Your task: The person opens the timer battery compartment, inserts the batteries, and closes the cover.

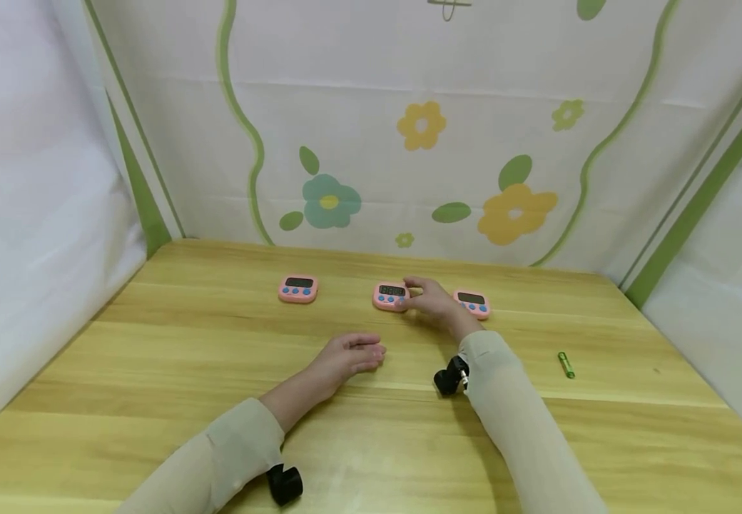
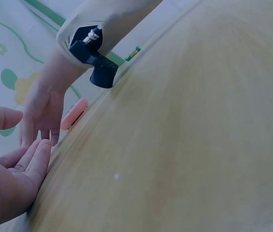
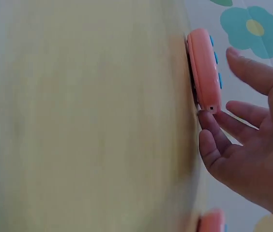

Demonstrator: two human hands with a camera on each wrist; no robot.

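Three pink kitchen timers with blue buttons lie in a row on the wooden table. My right hand (image 1: 432, 300) is at the right end of the middle timer (image 1: 388, 290), whose display shows digits. In the right wrist view, fingertips (image 3: 207, 117) meet the end of this timer (image 3: 204, 70), while the thumb (image 3: 252, 72) stands apart from its button face. The right timer (image 1: 471, 300) lies partly hidden behind that hand. Nearer me, my left hand (image 1: 345, 360) is relaxed with nothing in it, its fingers pointing right.
The left timer (image 1: 298, 288) sits off to the left of the middle one. A small green cylinder, perhaps a battery (image 1: 566, 365), lies on the right of the table (image 1: 397, 442). A floral curtain (image 1: 371, 143) stands along the back edge.
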